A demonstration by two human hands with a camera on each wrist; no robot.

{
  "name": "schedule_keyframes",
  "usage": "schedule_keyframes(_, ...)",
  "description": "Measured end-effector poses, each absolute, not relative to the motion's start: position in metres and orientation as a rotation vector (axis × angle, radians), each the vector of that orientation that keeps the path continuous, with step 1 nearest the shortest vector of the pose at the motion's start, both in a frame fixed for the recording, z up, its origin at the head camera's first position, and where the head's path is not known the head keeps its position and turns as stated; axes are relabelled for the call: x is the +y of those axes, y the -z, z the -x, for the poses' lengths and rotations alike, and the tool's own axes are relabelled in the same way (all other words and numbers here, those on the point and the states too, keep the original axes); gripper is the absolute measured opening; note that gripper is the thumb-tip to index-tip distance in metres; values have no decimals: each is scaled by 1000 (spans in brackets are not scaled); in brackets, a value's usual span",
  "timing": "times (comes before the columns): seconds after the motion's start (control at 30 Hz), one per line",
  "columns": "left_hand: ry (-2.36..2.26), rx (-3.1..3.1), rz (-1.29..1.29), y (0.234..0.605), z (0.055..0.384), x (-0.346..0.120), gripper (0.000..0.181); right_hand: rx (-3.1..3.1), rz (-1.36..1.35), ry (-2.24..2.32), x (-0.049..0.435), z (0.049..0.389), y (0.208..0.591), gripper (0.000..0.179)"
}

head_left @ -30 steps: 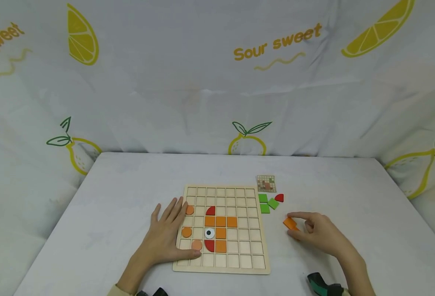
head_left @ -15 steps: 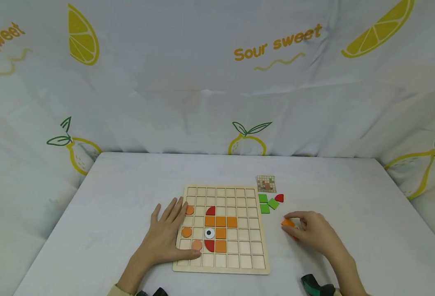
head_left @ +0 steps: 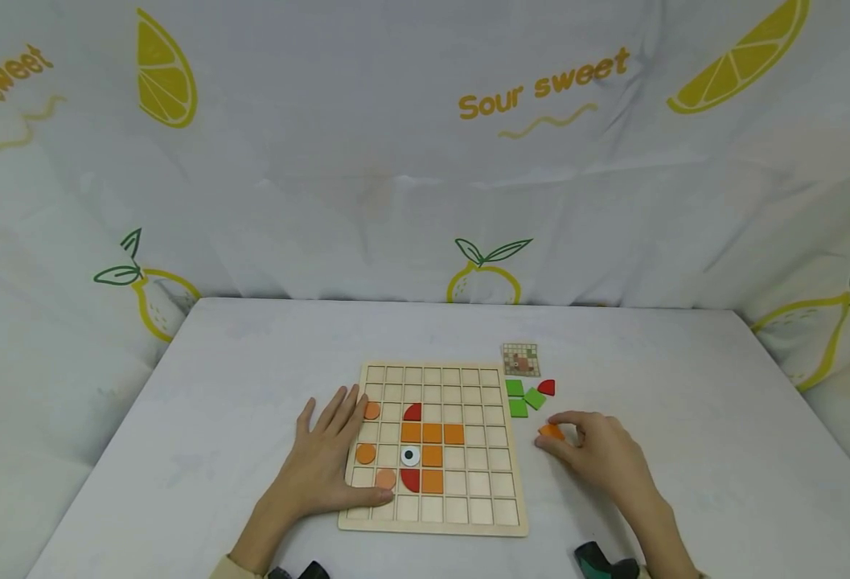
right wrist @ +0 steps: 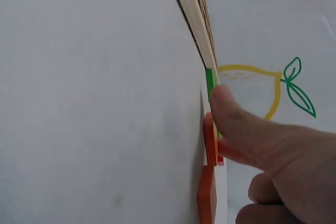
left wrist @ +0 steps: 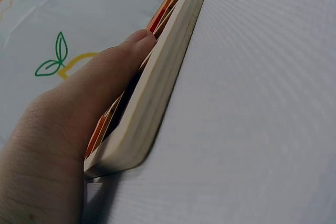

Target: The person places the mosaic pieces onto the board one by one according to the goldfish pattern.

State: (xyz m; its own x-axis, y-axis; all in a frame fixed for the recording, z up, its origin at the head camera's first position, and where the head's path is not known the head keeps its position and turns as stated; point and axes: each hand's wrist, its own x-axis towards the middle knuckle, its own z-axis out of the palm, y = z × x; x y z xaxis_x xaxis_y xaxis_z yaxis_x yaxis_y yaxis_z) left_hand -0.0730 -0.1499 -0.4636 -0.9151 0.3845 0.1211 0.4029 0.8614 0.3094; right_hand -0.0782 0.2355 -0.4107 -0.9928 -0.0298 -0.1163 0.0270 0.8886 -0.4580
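My left hand [head_left: 319, 466] lies spread on the left edge of a wooden grid board [head_left: 432, 528]. Its thumb rests on the board's near-left squares, also seen in the left wrist view. On the board sit orange square tiles [head_left: 432, 456], red quarter-round tiles [head_left: 410, 481], orange round tiles [head_left: 365, 453] and a white eye tile [head_left: 410, 456]. Right of the board, my right hand [head_left: 601, 454] pinches an orange tile [head_left: 551, 432] between thumb and index finger, low over the table. A second orange tile [right wrist: 207, 195] is close by in the right wrist view, hidden in the head view.
Beside the board's right edge lie several green square tiles [head_left: 517, 408] and a red quarter-round tile [head_left: 547, 388]. A small printed pattern card [head_left: 521, 359] is just behind them. White cloth covers the table [head_left: 251, 346], with a lemon-print curtain [head_left: 367, 201] at the back.
My right hand has slid left towards the board with the orange tile between its fingers. The left hand has stayed in place.
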Motion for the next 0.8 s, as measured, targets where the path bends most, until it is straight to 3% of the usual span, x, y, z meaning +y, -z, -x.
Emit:
schedule_keyframes(0.3, 498, -2965, 638, 464, 73, -150, 133, 2832, 115, 703, 243, 75, 403, 37)
schedule_keyframes(0.5, 501, -2963, 640, 463, 73, -150, 133, 2831, 95, 695, 243, 75, 403, 43)
schedule_keyframes(0.8, 510, -2972, 631, 463, 73, -150, 133, 2803, 115, 723, 244, 77, 402, 29)
